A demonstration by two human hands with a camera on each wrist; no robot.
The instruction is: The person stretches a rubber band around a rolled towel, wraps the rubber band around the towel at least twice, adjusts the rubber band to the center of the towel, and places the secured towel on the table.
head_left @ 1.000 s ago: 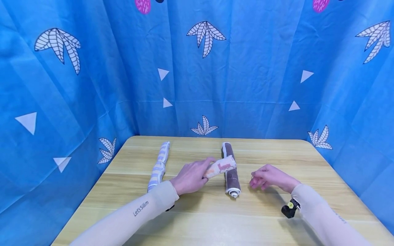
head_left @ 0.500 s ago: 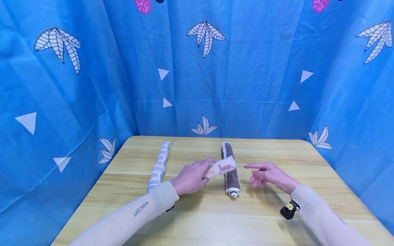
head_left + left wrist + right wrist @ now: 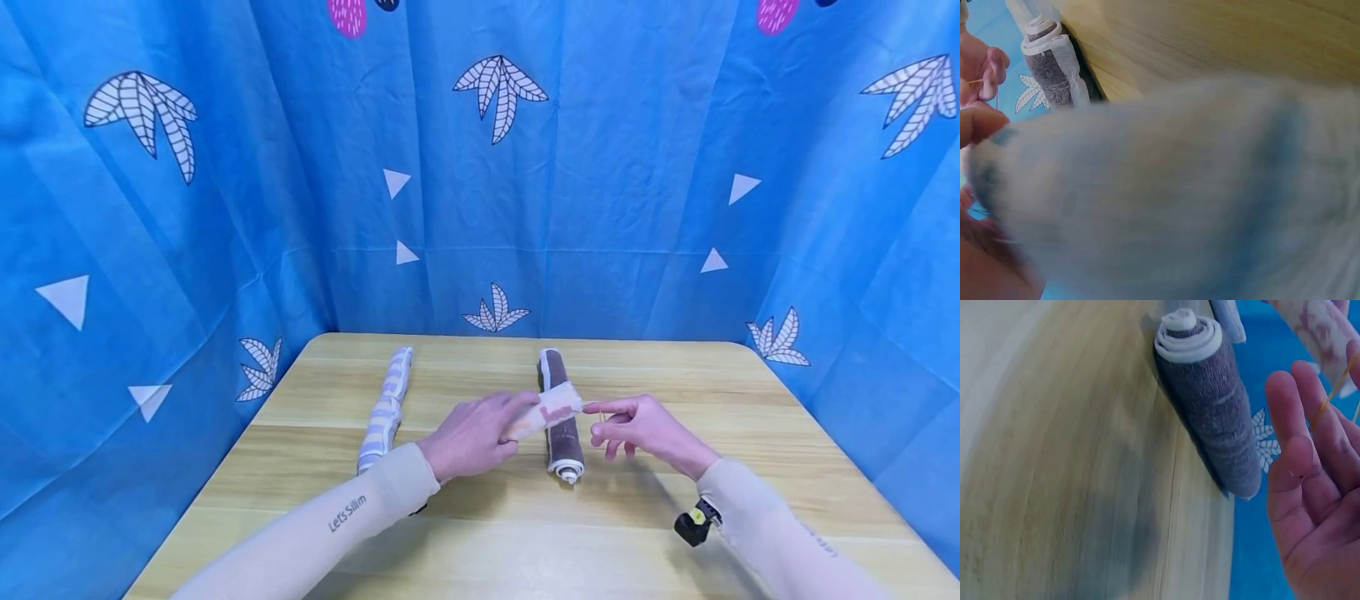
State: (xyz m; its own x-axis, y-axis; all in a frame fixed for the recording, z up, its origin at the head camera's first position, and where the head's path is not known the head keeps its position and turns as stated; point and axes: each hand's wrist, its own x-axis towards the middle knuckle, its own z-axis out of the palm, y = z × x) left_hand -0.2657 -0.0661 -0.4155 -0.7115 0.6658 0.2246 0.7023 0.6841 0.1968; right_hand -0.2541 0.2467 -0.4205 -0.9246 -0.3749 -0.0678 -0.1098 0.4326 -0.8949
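My left hand (image 3: 476, 433) grips a rolled-up small towel (image 3: 557, 407), white with a pink and orange pattern, and holds its free end up over a brown rolled towel (image 3: 566, 446). In the left wrist view blurred pale cloth (image 3: 1147, 187) fills most of the frame, with fingertips at its left end. My right hand (image 3: 648, 429) is just right of the patterned roll, index finger pointing at its end. A thin yellow rubber band (image 3: 1334, 398) is stretched across the fingers of this hand, thumb and other fingers bent.
A purple-and-white striped rolled towel (image 3: 384, 417) lies lengthwise on the left of the wooden table (image 3: 525, 542). Blue patterned curtains (image 3: 630, 167) enclose the table at the back and sides.
My right hand has extended its index finger with the rubber band and moved left to the end of the patterned towel. The left hand has barely shifted, still gripping the roll.
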